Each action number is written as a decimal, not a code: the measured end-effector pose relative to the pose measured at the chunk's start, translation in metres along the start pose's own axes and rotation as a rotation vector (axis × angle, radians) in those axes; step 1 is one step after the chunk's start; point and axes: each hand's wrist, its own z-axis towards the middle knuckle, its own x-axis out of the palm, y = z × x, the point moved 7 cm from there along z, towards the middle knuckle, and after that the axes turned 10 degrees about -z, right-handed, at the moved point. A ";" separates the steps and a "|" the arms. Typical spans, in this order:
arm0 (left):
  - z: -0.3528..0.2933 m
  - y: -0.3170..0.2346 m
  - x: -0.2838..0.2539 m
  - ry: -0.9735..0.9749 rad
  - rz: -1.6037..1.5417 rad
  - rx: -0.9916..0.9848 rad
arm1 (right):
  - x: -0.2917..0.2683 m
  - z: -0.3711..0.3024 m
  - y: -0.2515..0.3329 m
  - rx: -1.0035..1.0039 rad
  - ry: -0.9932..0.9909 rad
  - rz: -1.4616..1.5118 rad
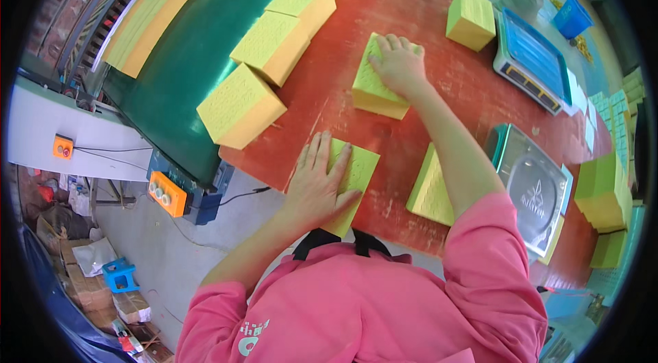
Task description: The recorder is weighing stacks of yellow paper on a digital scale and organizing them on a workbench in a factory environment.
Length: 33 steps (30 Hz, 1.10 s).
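The yellow, thin-looking stack of textured sheets (362,168) lies at the near edge of the red, scuffed tabletop (411,0), right against my operator's body, and I see the left hand (319,188) laid flat over its left side, fingers stretched, grasping nothing. Just beyond it stands a thicker yellow rectangular block (379,101); the right hand (397,68) spans its top, fingers reaching the far end, though I cannot tell whether they grip or only rest. I judge the step in hand to be steadying the near stack while handling the block; the next move would call for a firm hold around the block's sides, keeping its layers square. For room, I have bare red surface between the two pieces and right of the block. Leftward, a row of yellow blocks (271,38) lines the seam with the green conveyor belt (185,68), closing that side. Rightward, a yellow stack (430,188) sits beside the right forearm, then a clear-lidded case (534,188) and a blue-trayed scale (531,48). The near edge is what I'd watch: the stack may overhang it.
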 end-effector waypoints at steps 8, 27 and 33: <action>-0.075 -0.045 0.006 0.006 -0.042 0.111 | -0.034 -0.135 0.046 0.002 -0.163 0.112; -0.098 0.002 0.009 -0.136 -0.364 0.055 | 0.061 -0.403 0.162 0.825 0.175 2.313; -0.098 -0.014 0.025 -0.010 -1.582 -0.362 | -0.035 -0.428 0.089 0.664 0.125 2.055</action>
